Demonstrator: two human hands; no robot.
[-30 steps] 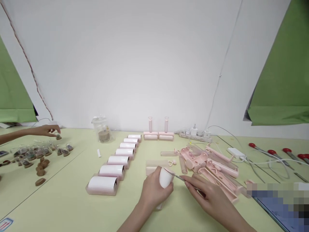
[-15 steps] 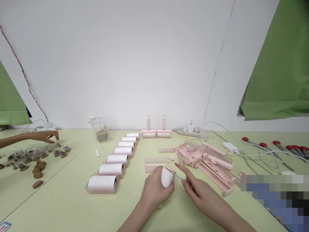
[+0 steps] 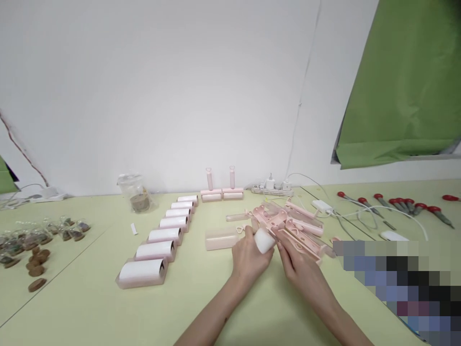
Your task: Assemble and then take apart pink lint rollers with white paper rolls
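My left hand (image 3: 250, 257) is wrapped round a white lint roller roll (image 3: 264, 240), tilted with its upper end toward my right hand. My right hand (image 3: 300, 262) is closed at that end, its fingertips meeting the roll's pink edge. The thin metal tool it gripped a moment ago is mostly hidden by the fingers now. Just left of my hands lies a pale pink clear cover (image 3: 220, 239). Beyond them is a pile of pink lint roller frames (image 3: 275, 218), partly covered by my right hand.
Several white rolls in pink cases (image 3: 142, 272) form a row at left. Two pink lint rollers (image 3: 232, 185) stand by the wall. Around are a power strip (image 3: 272, 191), red-ended grey tools (image 3: 403, 204), a plastic bag (image 3: 139, 197) and small glass domes (image 3: 46, 230).
The view has swung right. Both hands, with the roll, are closer to the pink pile, and my right fingers have closed in on the roll's end. The other person's hand at left is out of view.
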